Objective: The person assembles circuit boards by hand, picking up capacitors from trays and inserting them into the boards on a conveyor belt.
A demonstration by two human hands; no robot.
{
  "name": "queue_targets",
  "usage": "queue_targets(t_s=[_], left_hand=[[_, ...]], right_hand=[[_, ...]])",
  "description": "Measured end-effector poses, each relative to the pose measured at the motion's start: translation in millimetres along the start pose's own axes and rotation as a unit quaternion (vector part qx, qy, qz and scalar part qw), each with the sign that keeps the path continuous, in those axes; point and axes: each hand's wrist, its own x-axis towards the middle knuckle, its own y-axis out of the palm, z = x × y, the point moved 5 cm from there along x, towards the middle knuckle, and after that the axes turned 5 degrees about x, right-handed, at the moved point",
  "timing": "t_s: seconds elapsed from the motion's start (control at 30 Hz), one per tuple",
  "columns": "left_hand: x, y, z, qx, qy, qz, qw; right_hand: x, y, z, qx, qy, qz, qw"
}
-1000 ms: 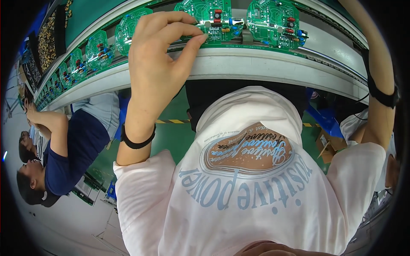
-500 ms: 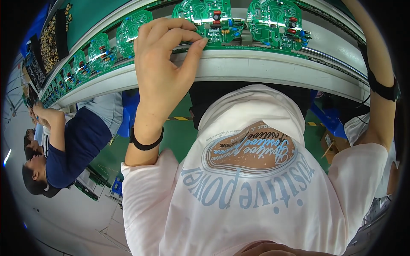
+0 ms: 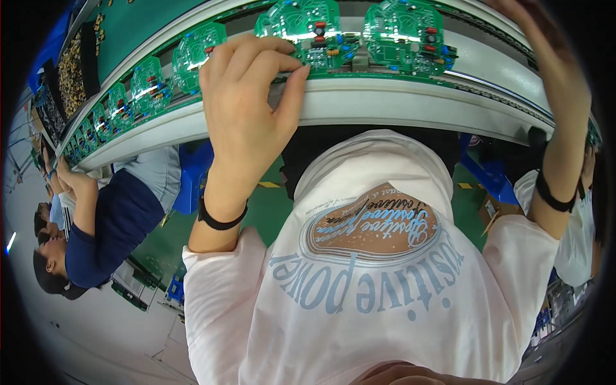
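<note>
My left hand (image 3: 253, 90) is over the front rail of a conveyor, at the near left edge of a green circuit board (image 3: 273, 25). Its fingers curl and the thumb meets the index fingertip in a pinch. Whatever is in that pinch, if anything, is too small or hidden. The board carries red, black and blue components. To its right lies a similar circuit board (image 3: 401, 38). My right hand (image 3: 536, 38) is raised at the upper right rim, dark and partly cut off. Its fingers cannot be made out.
More circuit boards (image 3: 152, 83) line the conveyor toward the left, along its pale metal rail (image 3: 398, 106). Black bins with small yellowish parts (image 3: 70, 67) stand at the far left. A person in a navy top (image 3: 115, 224) works on the left; another person's white sleeve (image 3: 574, 250) shows at the right.
My right hand has come down into view at the upper right, its forearm lower than before. My left hand stays at the same board, which has shifted slightly left in the picture.
</note>
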Motion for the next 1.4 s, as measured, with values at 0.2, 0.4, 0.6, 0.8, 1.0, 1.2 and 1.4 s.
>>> queue_targets(t_s=[0.2, 0.4, 0.6, 0.8, 1.0, 1.2, 1.4], left_hand=[[3.2, -4.2, -13.4, 0.063, 0.03, 0.016, 0.997], [1.1, -3.8, -9.9, 0.01, 0.001, 0.018, 1.0], [5.0, 6.4, -31.5, -0.002, -0.016, 0.01, 1.0], [31.6, -8.5, -49.2, 0.101, 0.047, 0.063, 0.992], [119.1, -5.6, -46.8, 0.124, 0.199, 0.062, 0.97], [173.8, 29.9, -44.1, 0.054, 0.268, 0.053, 0.96], [171.0, 41.4, -36.6, 0.093, 0.293, 0.023, 0.951]], right_hand=[[-43.0, 9.2, -15.1, 0.235, 0.226, -0.008, 0.945], [-66.1, 15.3, -44.7, 0.282, 0.166, -0.018, 0.945], [-67.8, 27.9, -33.1, 0.303, 0.166, -0.083, 0.935], [-74.2, 26.8, -29.7, 0.249, 0.154, -0.147, 0.945], [-77.2, 30.2, -29.9, 0.228, 0.175, -0.141, 0.947], [-80.0, 23.5, -21.2, 0.074, 0.119, -0.144, 0.98], [-69.1, 33.6, -13.7, -0.004, 0.085, -0.097, 0.992]])
